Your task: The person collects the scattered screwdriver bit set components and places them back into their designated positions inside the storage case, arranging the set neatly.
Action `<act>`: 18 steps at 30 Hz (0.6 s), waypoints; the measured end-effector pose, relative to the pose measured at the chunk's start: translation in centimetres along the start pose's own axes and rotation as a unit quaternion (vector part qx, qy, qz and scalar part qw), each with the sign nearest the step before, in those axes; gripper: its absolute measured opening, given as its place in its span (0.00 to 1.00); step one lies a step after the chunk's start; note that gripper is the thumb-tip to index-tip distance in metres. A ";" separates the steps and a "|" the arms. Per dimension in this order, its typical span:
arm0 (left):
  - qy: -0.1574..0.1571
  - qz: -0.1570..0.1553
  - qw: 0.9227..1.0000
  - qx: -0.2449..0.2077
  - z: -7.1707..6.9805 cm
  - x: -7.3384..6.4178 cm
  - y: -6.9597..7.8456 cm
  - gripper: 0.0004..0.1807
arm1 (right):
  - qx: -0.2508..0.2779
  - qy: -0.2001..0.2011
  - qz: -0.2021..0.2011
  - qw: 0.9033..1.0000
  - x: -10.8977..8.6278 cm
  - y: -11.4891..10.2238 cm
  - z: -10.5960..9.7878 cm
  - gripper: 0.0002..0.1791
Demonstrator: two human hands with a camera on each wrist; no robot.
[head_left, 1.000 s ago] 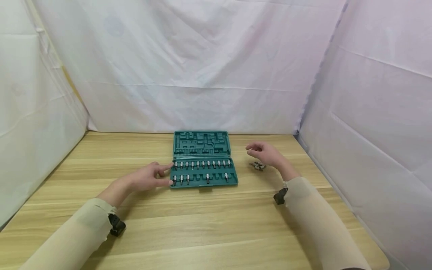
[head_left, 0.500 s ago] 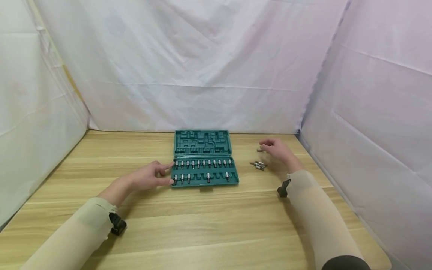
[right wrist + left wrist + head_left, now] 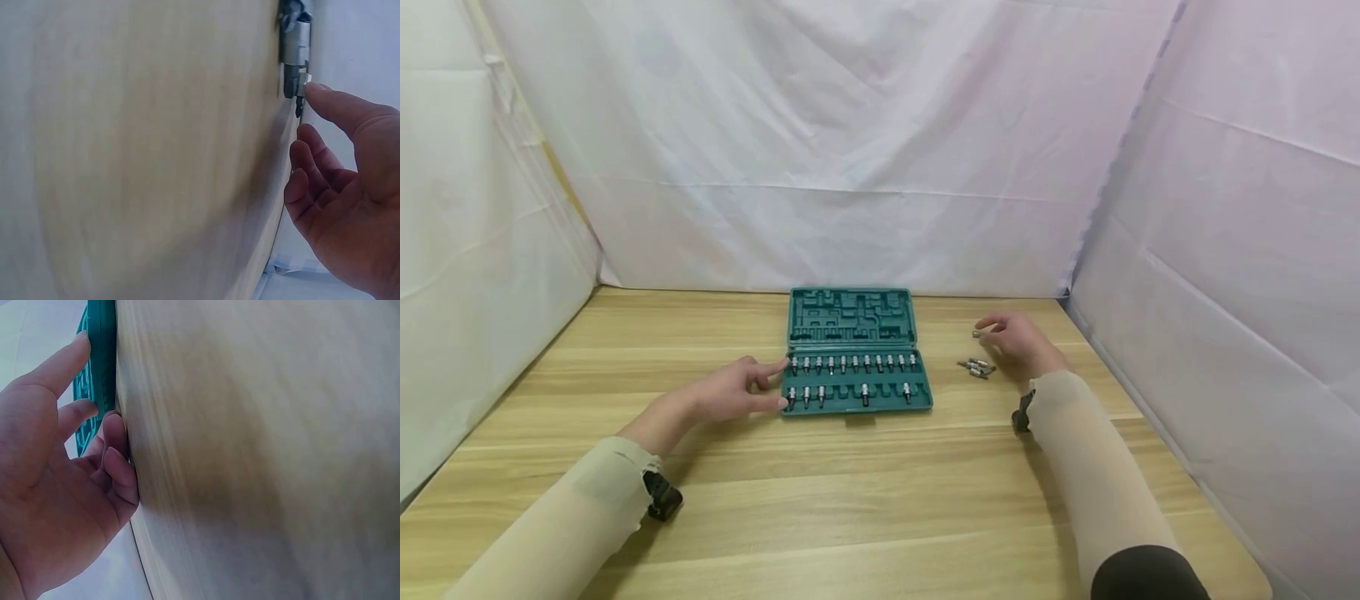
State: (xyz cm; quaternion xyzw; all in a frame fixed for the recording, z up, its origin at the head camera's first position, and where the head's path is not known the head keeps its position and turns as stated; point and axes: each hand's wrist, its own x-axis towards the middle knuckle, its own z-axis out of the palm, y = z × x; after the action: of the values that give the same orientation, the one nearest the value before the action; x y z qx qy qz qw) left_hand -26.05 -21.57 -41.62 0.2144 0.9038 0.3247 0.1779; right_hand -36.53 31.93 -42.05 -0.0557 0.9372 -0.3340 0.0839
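Perhaps to steady the open case (image 3: 852, 345) on the worktop (image 3: 850, 508), the left hand (image 3: 730, 393) spreads two fingers against its left edge, while the right hand (image 3: 1018, 340), pinching or not I cannot tell, meets a bit (image 3: 976, 334) beyond the pile (image 3: 978, 373).

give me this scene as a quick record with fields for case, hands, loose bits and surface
case: green bit-socket case, lying open
back row: looks full
front row: five seated bit sockets, with gaps
left hand: touches the case's left edge
right hand: at a single bit socket, pinch unclear
loose: small bit-socket pile, right of the case
surface: wood-grain table
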 end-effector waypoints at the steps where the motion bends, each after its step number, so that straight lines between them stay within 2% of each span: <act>1: 0.000 -0.002 1.000 0.000 0.0 0.0 0.0 0.47 | -0.008 0.001 -0.003 1.000 0.1 0.0 0.1 0.19; 6: 0.000 0.000 1.000 0.001 0.0 0.1 -0.2 0.47 | -0.051 0.016 -0.012 0.999 0.5 -0.1 0.4 0.14; 9: 0.000 0.004 1.000 -0.001 0.0 0.1 -0.2 0.47 | -0.060 0.020 -0.016 0.998 0.5 -0.1 0.4 0.13; 18: -0.001 0.002 1.000 -0.004 0.0 -0.1 0.1 0.47 | -0.028 0.022 -0.019 0.999 0.0 0.1 0.1 0.14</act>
State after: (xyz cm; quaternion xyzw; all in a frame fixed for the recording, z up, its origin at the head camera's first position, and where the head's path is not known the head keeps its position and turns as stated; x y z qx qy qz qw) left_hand -25.92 -21.53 -41.55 0.2159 0.9018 0.3290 0.1788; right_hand -36.53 31.91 -42.20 -0.0685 0.9466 -0.3103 0.0552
